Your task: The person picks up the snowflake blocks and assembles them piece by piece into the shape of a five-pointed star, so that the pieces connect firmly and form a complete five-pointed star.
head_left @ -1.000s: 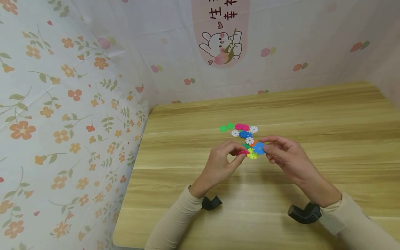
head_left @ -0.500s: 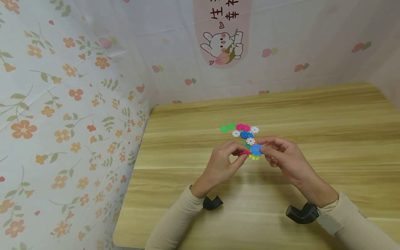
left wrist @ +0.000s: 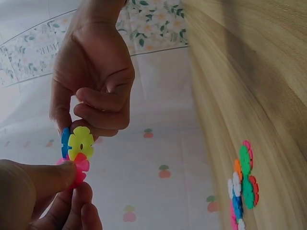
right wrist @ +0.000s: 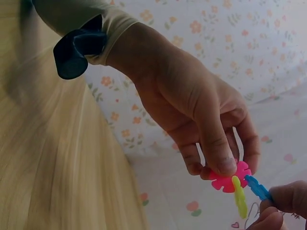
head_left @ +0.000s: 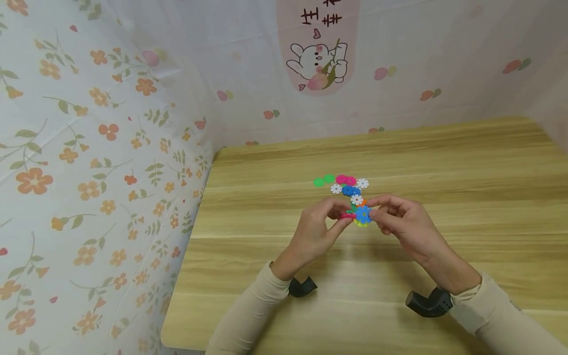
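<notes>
Between thumb and fingers my left hand (head_left: 312,231) pinches a pink snowflake building disc (right wrist: 221,185). A yellow disc (left wrist: 80,143) is slotted into the pink one and stands out from its edge. My right hand (head_left: 410,229) pinches a blue disc (head_left: 363,214), edge-on in the right wrist view, where its near end meets the pink disc's rim beside the yellow one. In the head view the blue disc covers most of the yellow. Both hands hold the pieces up off the table, as the left wrist view shows.
Beyond the hands, several loose discs lie on the wooden table (head_left: 266,207): green (head_left: 319,182), pink (head_left: 346,180), white (head_left: 357,199) and dark blue (head_left: 348,190) among them. Patterned cloth (head_left: 222,64) hangs behind and at the left. Black wrist mounts (head_left: 429,302) jut from both wrists.
The right hand has brought the blue disc slightly left and down, from beside the yellow disc to in front of it, against the pink one. The left hand has barely moved.
</notes>
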`<state>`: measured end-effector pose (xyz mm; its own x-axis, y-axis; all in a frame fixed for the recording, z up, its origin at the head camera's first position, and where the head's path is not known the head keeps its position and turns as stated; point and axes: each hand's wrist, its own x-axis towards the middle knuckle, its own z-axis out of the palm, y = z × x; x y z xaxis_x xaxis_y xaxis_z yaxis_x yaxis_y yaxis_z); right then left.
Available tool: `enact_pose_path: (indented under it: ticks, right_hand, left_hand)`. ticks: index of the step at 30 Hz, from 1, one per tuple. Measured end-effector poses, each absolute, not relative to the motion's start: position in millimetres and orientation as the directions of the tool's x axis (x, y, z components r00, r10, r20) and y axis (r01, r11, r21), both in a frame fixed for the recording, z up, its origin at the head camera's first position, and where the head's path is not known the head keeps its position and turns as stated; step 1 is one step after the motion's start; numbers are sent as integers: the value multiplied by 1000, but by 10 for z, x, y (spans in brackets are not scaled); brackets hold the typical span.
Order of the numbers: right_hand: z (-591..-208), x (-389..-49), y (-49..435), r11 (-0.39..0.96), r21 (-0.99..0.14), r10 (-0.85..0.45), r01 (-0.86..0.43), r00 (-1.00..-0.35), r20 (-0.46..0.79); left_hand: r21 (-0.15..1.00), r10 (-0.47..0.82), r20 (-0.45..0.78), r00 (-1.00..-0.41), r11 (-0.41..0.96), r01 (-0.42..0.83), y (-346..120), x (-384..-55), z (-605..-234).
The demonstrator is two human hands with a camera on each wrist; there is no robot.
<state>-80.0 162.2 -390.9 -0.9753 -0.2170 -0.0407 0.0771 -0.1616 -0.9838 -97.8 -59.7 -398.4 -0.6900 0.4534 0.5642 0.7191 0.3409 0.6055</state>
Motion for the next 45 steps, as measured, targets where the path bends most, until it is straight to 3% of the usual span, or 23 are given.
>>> enact_pose_path:
  ticks: [9, 35, 45]
  right_hand:
    - [-3915, -805, 1615, -120, -992, -200, 30, -980, -5]
    - [-4039, -794, 1610, -107, -994, -137, 17, -991, -2]
    - [-4121, -956, 1580, 26, -1000, -156, -5, -988, 1]
  left_hand:
    - [610, 412, 578, -705, 356, 708, -594, -960, -3975]
    - [513, 431, 622, -654, 406, 756, -498, -946, -3930]
    - [671, 288, 571, -769, 376, 639, -610, -1064, -4029]
